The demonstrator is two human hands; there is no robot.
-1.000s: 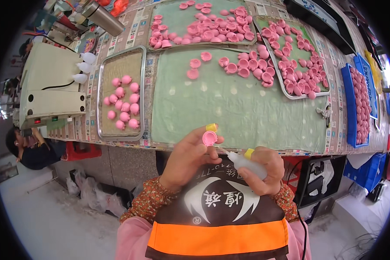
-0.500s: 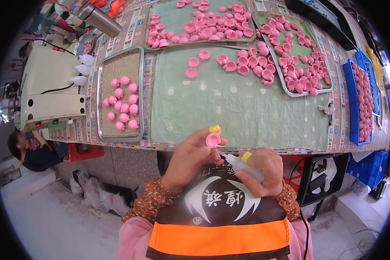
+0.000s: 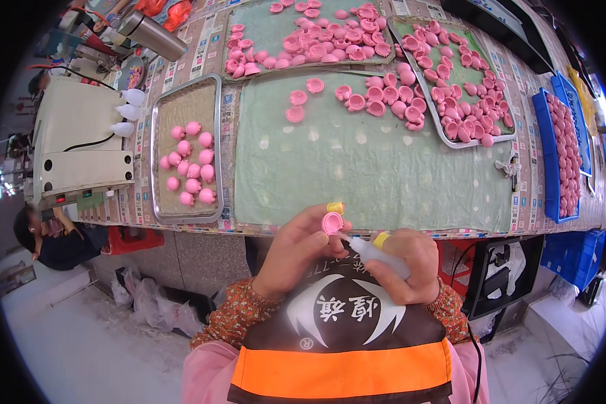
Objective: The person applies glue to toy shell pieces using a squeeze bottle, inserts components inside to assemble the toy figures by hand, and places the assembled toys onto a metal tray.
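Between its thumb and fingers, my left hand [image 3: 296, 246] pinches a small pink hollow half shell [image 3: 331, 223], its open side facing up toward me. My right hand [image 3: 411, 262] is closed round a whitish translucent squeeze bottle [image 3: 380, 258] with a narrow nozzle. The nozzle tip is at the lower right edge of the shell; whether it touches cannot be made out. Yellow tape is wrapped on a finger of each hand. Both hands are held over my apron at the table's near edge, just in front of a green cloth [image 3: 384, 175].
A metal tray [image 3: 156, 161] at left holds several round pink pieces. Loose pink half shells [image 3: 376, 106] lie on the cloth. Farther back are two trays heaped with shells. A steel flask [image 3: 151, 35], a beige machine [image 3: 81, 138] and a blue crate [image 3: 549, 161] stand around.
The shell has tilted and shifted slightly down and right in my left fingers. The bottle nozzle stays close to its edge. Nothing has been picked up or let go.
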